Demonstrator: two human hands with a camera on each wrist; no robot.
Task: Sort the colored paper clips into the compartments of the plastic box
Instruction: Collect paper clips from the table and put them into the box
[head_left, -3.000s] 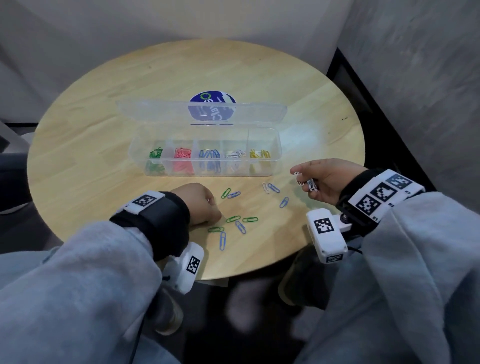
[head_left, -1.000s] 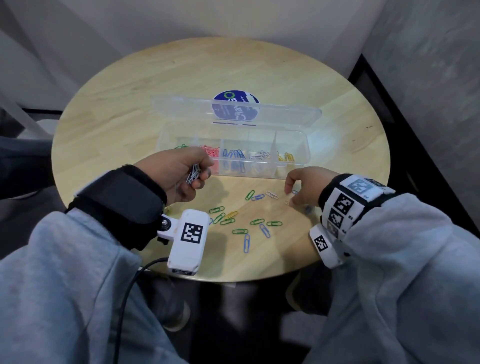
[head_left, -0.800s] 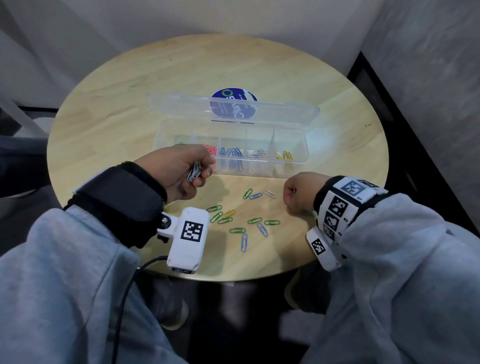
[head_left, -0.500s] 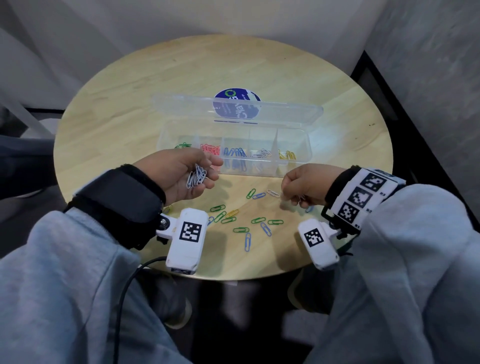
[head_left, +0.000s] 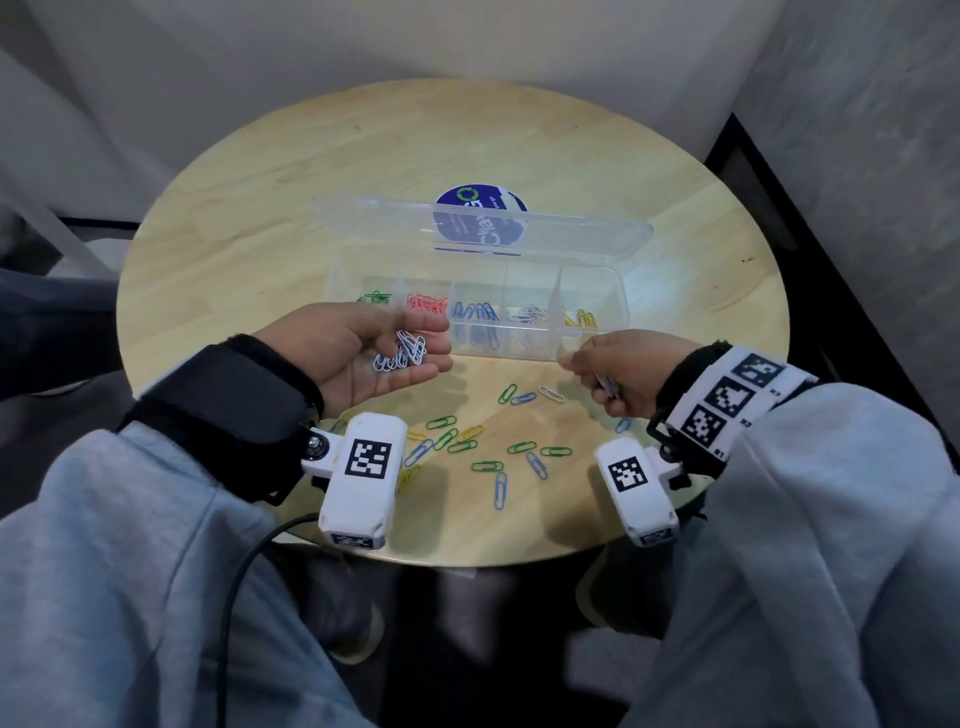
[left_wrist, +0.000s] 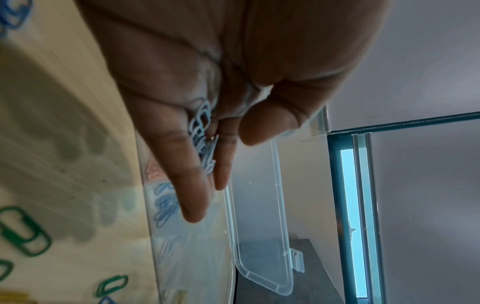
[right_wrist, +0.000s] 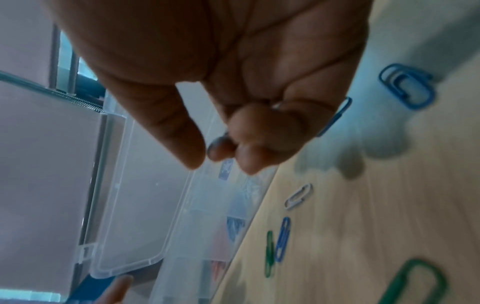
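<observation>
The clear plastic box (head_left: 597, 291) stands open mid-table, with green, red, blue, white and yellow clips in separate compartments. My left hand (head_left: 441, 345) hovers palm up before the box's left half. A pile of white paper clips (head_left: 402, 353) lies on its nearly straight fingers, and the same white clips (left_wrist: 205, 142) show in the left wrist view. My right hand (head_left: 582, 364) is curled just in front of the box's right half and pinches a white clip (head_left: 605, 385). Only a silver glint of that clip (right_wrist: 276, 105) shows in the right wrist view.
Several loose clips lie on the round wooden table (head_left: 260, 234) between my wrists: a green one (head_left: 506, 393), a blue one (head_left: 523, 398), a white one (head_left: 551, 394), and a mixed cluster (head_left: 467, 441) nearer the front edge. The lid (head_left: 571, 234) leans back behind the box.
My left hand has uncurled from a fist around the white clips into a flat palm. My right hand has lifted off the table towards the box front, with a clip in it.
</observation>
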